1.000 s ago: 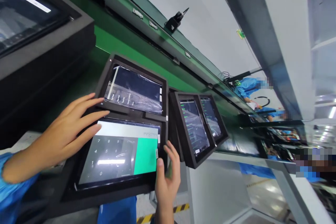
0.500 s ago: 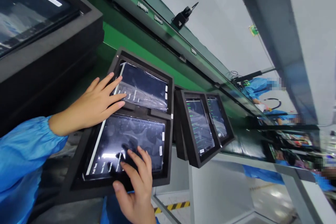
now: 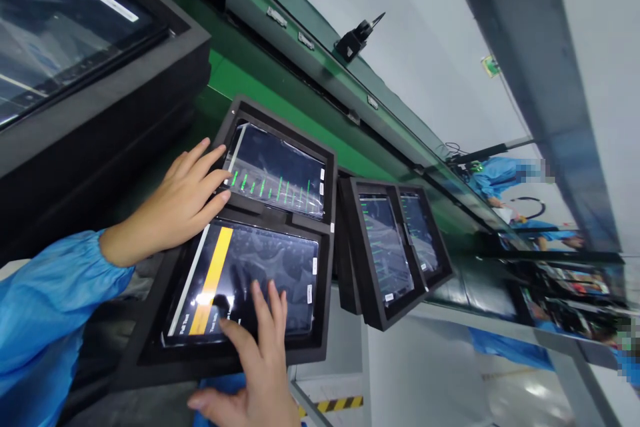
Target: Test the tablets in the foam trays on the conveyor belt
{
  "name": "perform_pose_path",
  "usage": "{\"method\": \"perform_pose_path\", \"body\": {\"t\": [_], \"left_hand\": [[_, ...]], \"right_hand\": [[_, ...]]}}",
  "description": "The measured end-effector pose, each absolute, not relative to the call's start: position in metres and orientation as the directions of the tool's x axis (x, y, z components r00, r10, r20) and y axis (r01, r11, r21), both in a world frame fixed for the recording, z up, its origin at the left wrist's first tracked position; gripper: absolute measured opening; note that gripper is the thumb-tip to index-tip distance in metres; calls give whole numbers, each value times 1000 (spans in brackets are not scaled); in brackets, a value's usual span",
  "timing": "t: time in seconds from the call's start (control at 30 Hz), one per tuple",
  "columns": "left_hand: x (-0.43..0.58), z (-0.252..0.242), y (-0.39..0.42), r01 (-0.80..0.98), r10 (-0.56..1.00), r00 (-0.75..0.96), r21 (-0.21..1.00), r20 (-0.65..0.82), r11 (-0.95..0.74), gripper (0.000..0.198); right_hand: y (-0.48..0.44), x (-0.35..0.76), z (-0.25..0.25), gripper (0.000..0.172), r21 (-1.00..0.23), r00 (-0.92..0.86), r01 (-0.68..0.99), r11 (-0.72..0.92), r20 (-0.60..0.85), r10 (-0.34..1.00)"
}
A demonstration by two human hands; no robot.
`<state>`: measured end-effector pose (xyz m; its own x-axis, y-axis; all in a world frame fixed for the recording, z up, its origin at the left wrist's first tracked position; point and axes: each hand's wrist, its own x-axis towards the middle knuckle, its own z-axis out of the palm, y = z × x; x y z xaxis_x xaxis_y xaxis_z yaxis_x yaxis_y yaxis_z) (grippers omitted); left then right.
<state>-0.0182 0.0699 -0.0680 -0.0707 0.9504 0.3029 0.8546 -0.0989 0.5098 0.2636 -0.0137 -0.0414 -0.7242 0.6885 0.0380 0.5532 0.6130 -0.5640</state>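
Two tablets lie side by side in a black foam tray (image 3: 327, 293). My left hand (image 3: 183, 197) is open, its fingers spread at the left edge of the upper tablet (image 3: 280, 163), whose screen shows a column of green text lines. Over the lower tablet (image 3: 265, 253) my right hand (image 3: 265, 353) is open. Its index fingertip is at the screen, near the menu text, and the thumb points out to the left. A yellow bar highlights one menu line on that screen. Whether the fingertip touches the glass I cannot tell. White labels sit at both tablets' right ends.
Another black tray (image 3: 365, 307) with two lit tablets leans to the right. At upper left, a large tray (image 3: 165, 73) holds a tablet close to me. A black adapter (image 3: 355, 40) sits on the green bench's ledge. People in blue sleeves are farther along the line.
The upper screen went from a menu to green text lines. A yellow bar appeared on the lower screen. My right hand shifted slightly down-left, and the thumb swung outward. The view moved a little.
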Motion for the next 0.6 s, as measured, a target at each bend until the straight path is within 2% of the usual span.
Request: {"method": "perform_pose_path", "body": {"t": [0.1,0.2,0.3,0.37,0.43,0.5,0.6], "left_hand": [[-18,-67,71,864,951,-50,490,304,-111,44],[-19,-64,69,840,954,-97,538,282,-74,46],[-24,-68,54,761,952,-205,649,229,8,59],[-28,-81,33,698,963,-222,715,153,47,62],[-29,-98,5,644,983,-178,762,53,75,56],[-26,-113,-27,603,992,-120,791,-40,105,53],[-15,-120,-63,578,985,-161,804,-59,142,62]], "right_hand": [[-17,267,-42,56,-628,-626,557,544,113,772],[-4,279,-41,35,-625,-449,633,457,184,874],[21,307,-42,44,-636,-104,749,186,165,981],[38,329,-45,56,-675,41,737,-22,13,999],[50,347,-49,63,-718,63,678,-160,-160,985],[56,355,-52,63,-752,50,628,-202,-221,974],[53,355,-53,60,-765,57,626,-152,-150,987]]}}
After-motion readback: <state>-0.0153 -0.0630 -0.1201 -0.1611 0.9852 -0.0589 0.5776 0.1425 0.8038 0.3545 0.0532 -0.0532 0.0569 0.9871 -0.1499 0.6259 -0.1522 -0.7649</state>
